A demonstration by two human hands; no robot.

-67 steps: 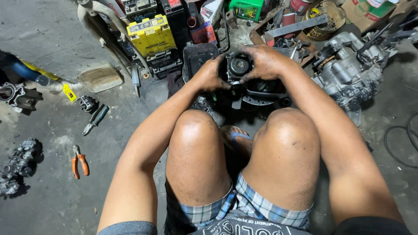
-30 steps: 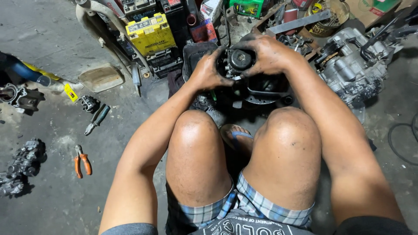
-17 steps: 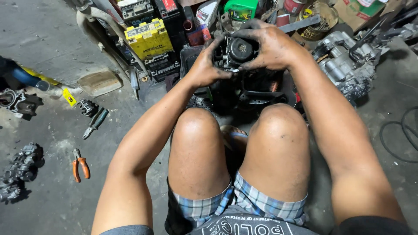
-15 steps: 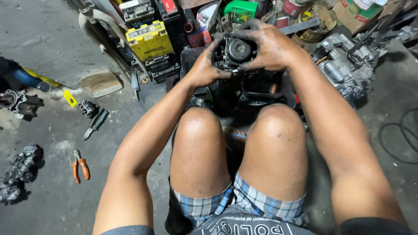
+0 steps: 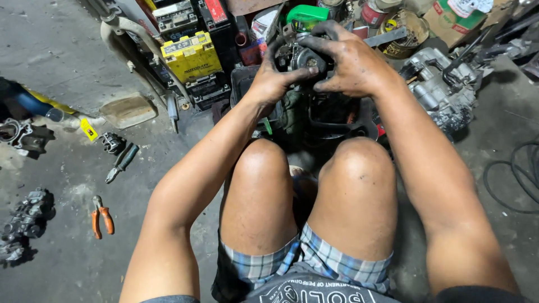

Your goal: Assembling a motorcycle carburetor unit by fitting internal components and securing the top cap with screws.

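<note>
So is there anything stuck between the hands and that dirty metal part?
No. Both the left hand and the right hand already grip the small metal engine part directly, fingers wrapped around it. Nothing visible sits between them.

Small dark metal carburettor (image 5: 303, 56): dull, grimy; grey cast-metal engine block (image 5: 438, 84): matt, rough. Yellow plastic battery (image 5: 192, 56): smooth, glossy; orange-handled steel pliers (image 5: 101, 216): rubbery grips; grey concrete floor (image 5: 56, 67): rough, stained.

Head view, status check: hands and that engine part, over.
Left hand and right hand both clamped on the greasy engine part. Held above the knees. Nothing blocking.
</note>
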